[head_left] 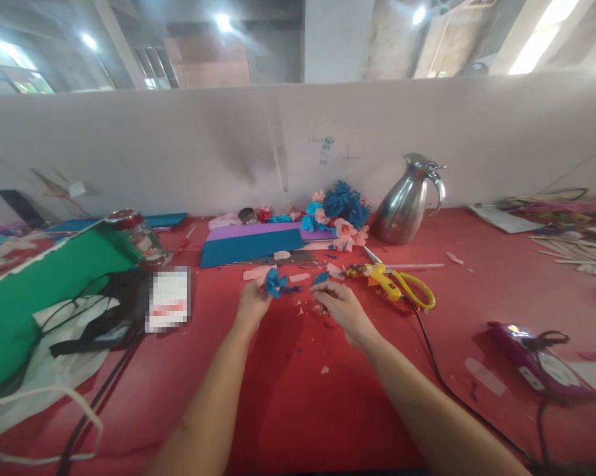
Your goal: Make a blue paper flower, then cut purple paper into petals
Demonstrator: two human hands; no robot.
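My left hand (254,303) is closed around a small blue paper flower (276,282), which points up and to the right. A short distance to the right, my right hand (341,305) pinches a blue paper petal (321,278) between thumb and fingers. Pink paper petals (298,278) and small scraps lie on the red table between and behind the hands. Just right of my right hand is a yellow hot glue gun (385,283), with yellow-handled scissors (415,289) beside it.
Blue paper sheets (251,249) lie behind the hands, beside a bunch of paper flowers (346,208). A steel jug (405,201) stands at the back. On the left are a glass jar (139,239) and a green board (54,284); on the right, a purple power strip (536,363) with cords.
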